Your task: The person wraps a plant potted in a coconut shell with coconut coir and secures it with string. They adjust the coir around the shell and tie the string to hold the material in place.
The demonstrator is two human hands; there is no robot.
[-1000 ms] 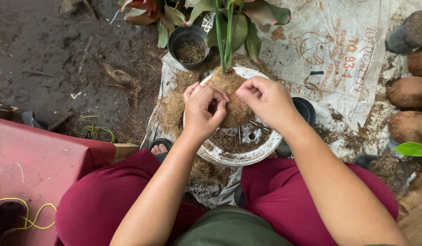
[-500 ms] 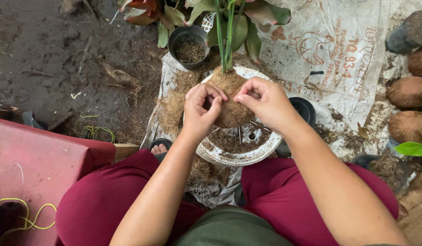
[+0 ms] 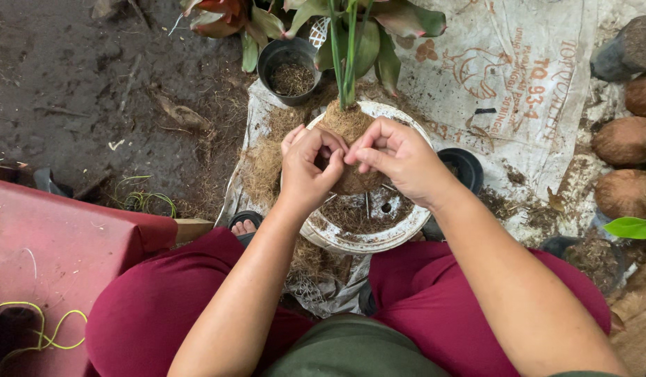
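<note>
Head view shows me both hands meeting over the coconut-fibre root ball (image 3: 351, 150) of a green-stemmed plant (image 3: 342, 56), which sits in a white perforated plastic pot (image 3: 368, 241) on the ground between the knees.

To do this well, I judge the fibre wants pressing in evenly around the stem base, with the thumbs working against the fingertips so the ball stays compact and the stems stay upright; pinching too hard near 12 o'clock could bend the stems.

The left hand (image 3: 305, 171) is curled nearly closed, fingers bent inward, pinching fibre at the near side of the ball. The right hand (image 3: 399, 160) comes in from 4 o'clock, fingers bunched and nearly closed, its tips touching the left hand's tips on the fibre. Whether a thin strand or wire runs between them I cannot tell. Both forearms angle up from the lap, wrists slightly flexed.

A black pot of fibre (image 3: 289, 70) stands at 11 o'clock of the white pot, loose fibre (image 3: 263, 164) lies at 9 o'clock on a printed woven sack (image 3: 518, 91), coconut husks (image 3: 624, 139) sit at 3 o'clock, and a red stool (image 3: 50, 258) at 8 o'clock.
</note>
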